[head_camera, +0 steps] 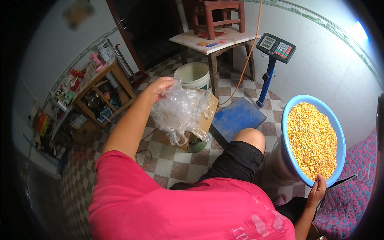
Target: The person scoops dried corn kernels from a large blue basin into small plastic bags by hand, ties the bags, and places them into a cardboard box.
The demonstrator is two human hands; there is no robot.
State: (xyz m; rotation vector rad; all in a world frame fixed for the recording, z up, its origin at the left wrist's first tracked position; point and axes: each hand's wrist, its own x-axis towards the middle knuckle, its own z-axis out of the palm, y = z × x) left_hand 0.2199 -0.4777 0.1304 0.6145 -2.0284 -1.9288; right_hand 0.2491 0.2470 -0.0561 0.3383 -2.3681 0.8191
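My left hand (pixel 163 87) is closed on a bunch of clear plastic bags (pixel 177 111), held up in front of me over a cardboard box (pixel 211 112). At my right, a light-blue basin (pixel 286 135) is heaped with yellow corn kernels (pixel 312 141). It rests on a pale, tall container (pixel 280 165). The fingers of my right hand (pixel 318 190) grip the basin's near rim, beside the kernels. Between my two hands stands a platform scale with a blue plate (pixel 238 118) and a keypad display (pixel 276 48) on a post.
A white bucket (pixel 192 73) stands behind the box. Beyond it, a small table (pixel 192 42) bears a red wooden stool (pixel 222 22). An orange cord (pixel 250 55) hangs down to the tiled floor. Cluttered wooden shelving (pixel 102 90) lines the left wall. Patterned pink fabric (pixel 345 207) lies at right.
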